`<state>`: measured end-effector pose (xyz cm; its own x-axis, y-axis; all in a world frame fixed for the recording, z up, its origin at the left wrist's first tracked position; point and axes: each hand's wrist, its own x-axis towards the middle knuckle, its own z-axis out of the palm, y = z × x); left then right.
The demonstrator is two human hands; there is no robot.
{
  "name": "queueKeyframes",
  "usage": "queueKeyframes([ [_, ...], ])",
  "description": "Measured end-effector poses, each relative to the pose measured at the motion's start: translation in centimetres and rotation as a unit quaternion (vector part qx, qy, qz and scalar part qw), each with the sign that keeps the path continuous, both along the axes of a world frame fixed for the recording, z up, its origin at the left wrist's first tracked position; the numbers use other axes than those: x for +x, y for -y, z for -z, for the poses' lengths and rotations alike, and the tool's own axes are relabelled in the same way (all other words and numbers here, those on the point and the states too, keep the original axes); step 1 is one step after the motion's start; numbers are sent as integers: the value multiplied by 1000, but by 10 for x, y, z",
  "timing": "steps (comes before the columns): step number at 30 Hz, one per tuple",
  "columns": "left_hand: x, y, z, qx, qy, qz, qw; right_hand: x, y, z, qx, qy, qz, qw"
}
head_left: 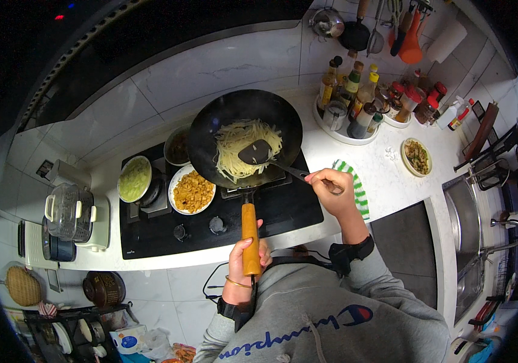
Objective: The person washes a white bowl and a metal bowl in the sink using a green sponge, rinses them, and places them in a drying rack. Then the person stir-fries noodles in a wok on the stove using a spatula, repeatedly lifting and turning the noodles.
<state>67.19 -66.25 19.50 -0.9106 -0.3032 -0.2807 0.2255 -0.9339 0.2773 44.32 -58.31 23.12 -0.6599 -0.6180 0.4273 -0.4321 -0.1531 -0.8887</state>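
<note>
A black wok sits over the right side of the cooktop, its wooden handle pointing towards me. My left hand grips that handle near its end. My right hand holds a dark metal wok spatula by its handle. The spatula's blade rests on a heap of pale shredded vegetable, perhaps potato, inside the wok. To the wok's left stands a white bowl of browned cubes. Beyond it is a bowl of pale green slices. A dark-filled bowl is partly hidden behind the wok.
The black cooktop is set in a white counter. A turntable of bottles stands back right, with a bowl of mixed food nearer the sink. A green-striped cloth lies beside my right hand. A clear-lidded steamer is left.
</note>
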Motion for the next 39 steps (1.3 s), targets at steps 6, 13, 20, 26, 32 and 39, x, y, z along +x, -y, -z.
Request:
queueKeyframes([
  [6, -6, -7, 3, -46, 16, -2, 999, 3, 0, -2, 1, 14, -12, 1000],
  [13, -8, -7, 4, -77, 23, -7, 997, 4, 1, -1, 7, -1, -9, 1000],
  [20, -7, -7, 5, -62, 29, -8, 998, 2, 0, 4, 2, 3, -9, 1000],
  [26, -6, -6, 5, -50, 10, -7, 999, 2, 1, 5, -20, 22, -14, 999],
  [32, -6, -7, 2, -56, 19, -7, 998, -1, -1, 7, -4, 11, -21, 1000],
  [39, -7, -8, -2, -53, 29, -7, 998, -1, 2, 7, -24, 12, -22, 999],
])
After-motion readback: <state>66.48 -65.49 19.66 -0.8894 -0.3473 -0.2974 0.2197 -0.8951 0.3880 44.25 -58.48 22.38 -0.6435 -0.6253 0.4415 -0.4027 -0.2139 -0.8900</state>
